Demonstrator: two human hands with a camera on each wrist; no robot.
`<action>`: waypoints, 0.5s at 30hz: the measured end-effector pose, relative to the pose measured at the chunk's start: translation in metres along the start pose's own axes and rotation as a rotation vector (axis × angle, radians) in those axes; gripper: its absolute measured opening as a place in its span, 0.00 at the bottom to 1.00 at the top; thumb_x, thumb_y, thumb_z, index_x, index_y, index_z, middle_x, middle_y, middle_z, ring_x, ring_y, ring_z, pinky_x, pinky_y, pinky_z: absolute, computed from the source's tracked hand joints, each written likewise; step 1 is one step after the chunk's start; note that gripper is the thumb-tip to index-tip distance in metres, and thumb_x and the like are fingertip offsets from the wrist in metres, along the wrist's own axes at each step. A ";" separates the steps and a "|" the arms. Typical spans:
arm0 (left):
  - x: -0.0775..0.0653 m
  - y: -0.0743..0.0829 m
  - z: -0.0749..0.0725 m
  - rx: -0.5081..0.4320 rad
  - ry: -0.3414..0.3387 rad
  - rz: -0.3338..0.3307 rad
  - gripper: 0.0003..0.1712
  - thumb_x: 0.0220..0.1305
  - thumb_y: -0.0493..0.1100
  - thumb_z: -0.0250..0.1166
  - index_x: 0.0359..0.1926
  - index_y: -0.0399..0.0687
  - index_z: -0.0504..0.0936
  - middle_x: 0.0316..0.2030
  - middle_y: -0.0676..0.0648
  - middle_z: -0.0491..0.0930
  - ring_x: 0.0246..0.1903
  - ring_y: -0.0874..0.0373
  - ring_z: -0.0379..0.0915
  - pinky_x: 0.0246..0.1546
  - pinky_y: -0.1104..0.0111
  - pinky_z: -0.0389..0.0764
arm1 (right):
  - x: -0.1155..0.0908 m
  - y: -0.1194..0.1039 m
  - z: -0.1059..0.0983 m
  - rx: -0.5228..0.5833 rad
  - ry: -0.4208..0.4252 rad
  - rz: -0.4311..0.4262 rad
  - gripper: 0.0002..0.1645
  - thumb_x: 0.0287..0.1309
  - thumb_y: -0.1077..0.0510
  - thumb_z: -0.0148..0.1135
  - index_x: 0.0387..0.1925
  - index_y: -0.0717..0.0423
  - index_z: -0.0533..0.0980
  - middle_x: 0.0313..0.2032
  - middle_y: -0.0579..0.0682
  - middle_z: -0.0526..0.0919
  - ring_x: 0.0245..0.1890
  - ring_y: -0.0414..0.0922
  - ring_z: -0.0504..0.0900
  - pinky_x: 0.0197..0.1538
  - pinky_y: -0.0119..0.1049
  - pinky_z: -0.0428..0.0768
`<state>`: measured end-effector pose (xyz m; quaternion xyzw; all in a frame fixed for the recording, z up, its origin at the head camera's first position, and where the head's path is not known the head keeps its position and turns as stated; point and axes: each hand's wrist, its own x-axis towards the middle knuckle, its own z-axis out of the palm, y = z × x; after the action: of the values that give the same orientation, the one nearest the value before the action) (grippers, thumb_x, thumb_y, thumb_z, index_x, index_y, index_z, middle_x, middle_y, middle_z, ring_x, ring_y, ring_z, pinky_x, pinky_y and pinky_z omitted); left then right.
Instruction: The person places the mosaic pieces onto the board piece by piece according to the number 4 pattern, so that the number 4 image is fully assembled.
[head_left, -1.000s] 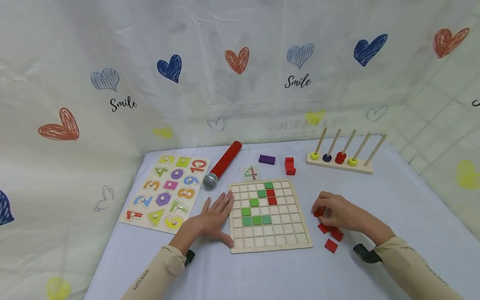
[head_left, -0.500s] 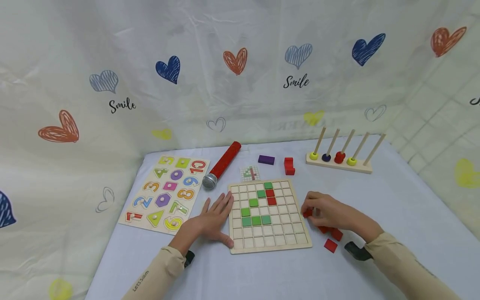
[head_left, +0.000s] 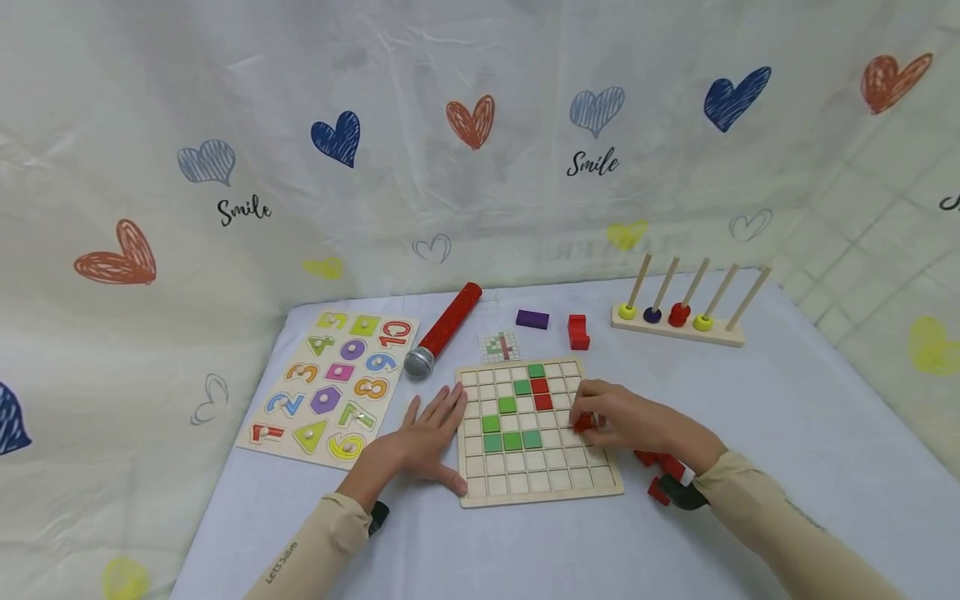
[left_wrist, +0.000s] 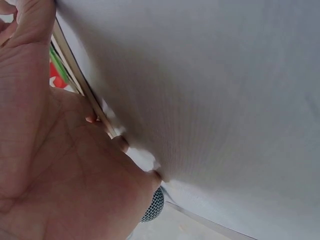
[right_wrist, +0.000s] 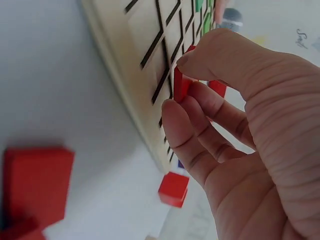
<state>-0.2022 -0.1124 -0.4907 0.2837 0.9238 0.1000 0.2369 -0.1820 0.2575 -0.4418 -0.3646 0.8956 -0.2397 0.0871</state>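
Note:
A wooden grid board lies mid-table, with several green tiles and two red tiles set in its squares. My right hand is over the board's right side. Its thumb and fingers pinch a red square tile, seen on edge just above the grid in the right wrist view. My left hand rests spread along the board's left edge, fingers straight, holding nothing. More loose red tiles lie right of the board, partly hidden by my right forearm.
A small pattern card lies behind the board, near a purple block and a red block. A red microphone and a number puzzle lie left. A peg stacker stands at the back right.
My right hand has carried the red tile leftward from the loose pile, past the board's edge and over its right columns. My left hand has stayed in place.

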 end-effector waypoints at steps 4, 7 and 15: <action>-0.003 -0.002 0.000 0.002 0.009 0.001 0.86 0.46 0.77 0.79 0.88 0.49 0.35 0.88 0.47 0.26 0.88 0.46 0.20 0.84 0.37 0.25 | 0.017 -0.007 0.003 -0.008 -0.016 -0.030 0.09 0.63 0.65 0.73 0.43 0.50 0.86 0.43 0.46 0.80 0.43 0.43 0.78 0.44 0.31 0.84; -0.005 -0.002 -0.001 0.000 0.001 -0.001 0.86 0.46 0.76 0.79 0.88 0.49 0.35 0.88 0.47 0.26 0.88 0.45 0.20 0.85 0.37 0.26 | 0.029 -0.012 0.005 -0.021 -0.028 -0.048 0.09 0.64 0.65 0.73 0.43 0.51 0.86 0.42 0.46 0.80 0.43 0.43 0.77 0.43 0.30 0.83; -0.012 0.010 -0.014 -0.001 -0.028 0.006 0.81 0.52 0.75 0.77 0.88 0.47 0.36 0.89 0.47 0.28 0.88 0.45 0.22 0.85 0.37 0.30 | 0.047 -0.010 0.015 -0.104 -0.025 -0.065 0.11 0.62 0.69 0.72 0.42 0.52 0.87 0.40 0.46 0.79 0.43 0.41 0.73 0.42 0.28 0.76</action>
<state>-0.1957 -0.1119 -0.4710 0.2876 0.9195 0.0972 0.2496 -0.2045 0.2133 -0.4485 -0.4004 0.8933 -0.1911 0.0714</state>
